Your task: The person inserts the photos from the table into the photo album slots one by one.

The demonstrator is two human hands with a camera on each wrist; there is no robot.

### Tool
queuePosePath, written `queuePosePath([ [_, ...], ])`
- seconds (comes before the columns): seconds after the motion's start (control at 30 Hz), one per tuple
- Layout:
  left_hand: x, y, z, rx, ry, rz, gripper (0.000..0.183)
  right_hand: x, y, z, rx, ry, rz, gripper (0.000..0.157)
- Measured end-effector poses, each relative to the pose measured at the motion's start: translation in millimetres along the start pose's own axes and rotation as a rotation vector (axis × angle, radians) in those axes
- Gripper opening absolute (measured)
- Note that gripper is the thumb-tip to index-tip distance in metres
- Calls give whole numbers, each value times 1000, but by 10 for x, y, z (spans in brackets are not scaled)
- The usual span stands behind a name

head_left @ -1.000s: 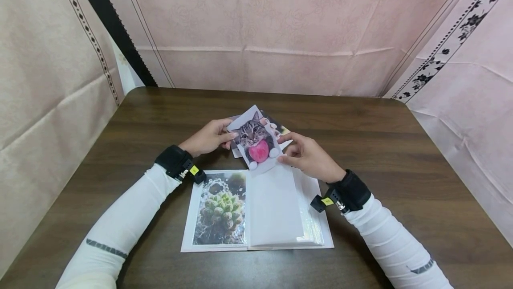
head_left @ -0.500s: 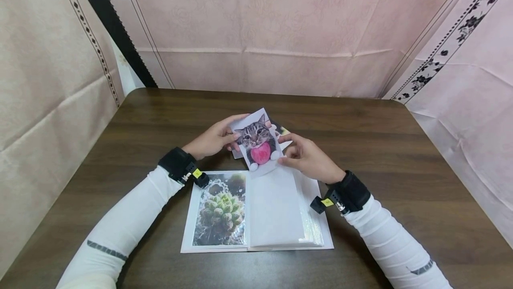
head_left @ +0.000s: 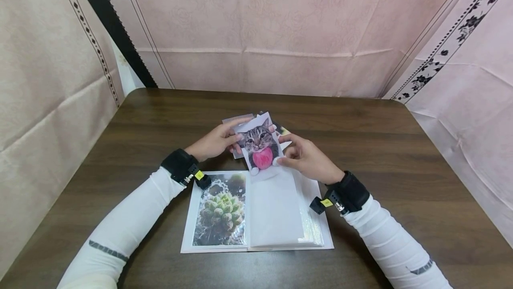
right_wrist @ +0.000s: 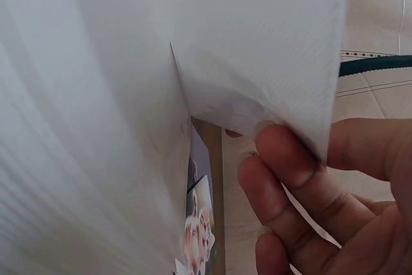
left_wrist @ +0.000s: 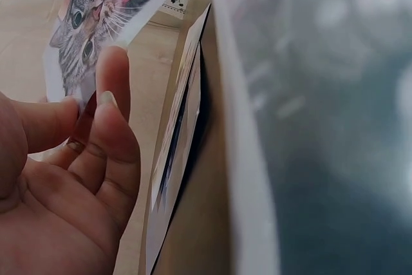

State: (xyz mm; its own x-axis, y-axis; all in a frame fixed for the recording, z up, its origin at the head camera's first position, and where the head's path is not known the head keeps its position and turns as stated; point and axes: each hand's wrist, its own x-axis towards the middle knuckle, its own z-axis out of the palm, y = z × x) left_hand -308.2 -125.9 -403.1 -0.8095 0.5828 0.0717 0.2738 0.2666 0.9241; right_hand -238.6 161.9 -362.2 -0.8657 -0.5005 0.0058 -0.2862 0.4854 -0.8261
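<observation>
A photo album [head_left: 186,235] lies spread on the table, a succulent picture [head_left: 222,209] filling its left page. My left hand [head_left: 214,142] pinches a cat photo [head_left: 261,146] at its left edge, between thumb and fingers. The cat, with a pink heart, faces up, and the print's lower end overlaps the top of the album's right page [head_left: 276,209]. With thumb and fingertips, my right hand [head_left: 310,159] pinches the top corner of a white pocket sheet [right_wrist: 257,43]. In the right wrist view a faint shape shows through that sheet near its opening.
Behind the cat photo, several loose photos [head_left: 285,130] lie on the brown wooden table [head_left: 360,146]; the left wrist view shows them as a low stack [left_wrist: 174,152]. Clear pocket edges [head_left: 312,229] fan out at the album's right side. Patterned cloth [head_left: 256,26] hangs beyond the table.
My left hand has moved the cat photo slightly right and down toward the album's right page. More of the loose photos behind shows now. The right hand stays at the page corner.
</observation>
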Motion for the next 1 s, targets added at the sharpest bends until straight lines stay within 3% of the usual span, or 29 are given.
queuePosePath([
  [0.27,-5,5,47,-3,-21,-40,59,-4,6,5,13,-4,6,41],
  [1.0,9,7,80,-36,-56,12,59,-3,29,22,-20,6,8,46],
])
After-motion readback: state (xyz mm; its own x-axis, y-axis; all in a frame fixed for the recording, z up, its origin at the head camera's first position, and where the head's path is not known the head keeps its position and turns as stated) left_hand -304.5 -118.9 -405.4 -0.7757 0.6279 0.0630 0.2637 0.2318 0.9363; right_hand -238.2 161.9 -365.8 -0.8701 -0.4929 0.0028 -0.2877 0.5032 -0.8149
